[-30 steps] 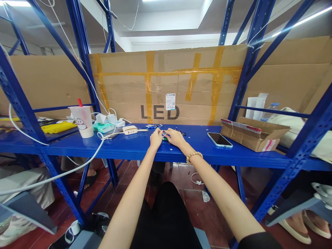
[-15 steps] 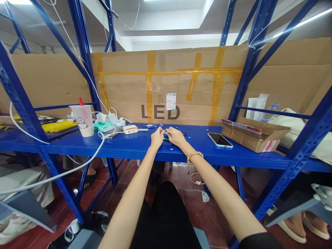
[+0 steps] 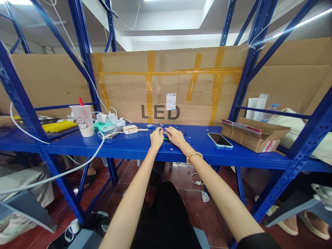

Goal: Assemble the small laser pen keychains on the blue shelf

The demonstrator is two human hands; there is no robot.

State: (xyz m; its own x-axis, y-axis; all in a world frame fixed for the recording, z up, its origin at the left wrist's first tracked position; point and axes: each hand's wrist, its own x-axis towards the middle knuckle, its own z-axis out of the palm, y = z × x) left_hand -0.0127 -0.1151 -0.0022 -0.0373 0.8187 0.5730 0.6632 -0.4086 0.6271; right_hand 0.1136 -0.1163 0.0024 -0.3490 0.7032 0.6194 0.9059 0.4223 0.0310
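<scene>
Pretty basic workspace: blue steel racking [image 3: 82, 52] all around, with big cardboard sheets [image 3: 168, 86] patched up with yellow tape and stamped "LED" standing behind the shelf. Dark red tile floor [image 3: 218, 221] below, white ceiling [image 3: 166, 19] above, and a bright strip light [image 3: 301, 22] off to the right.
</scene>
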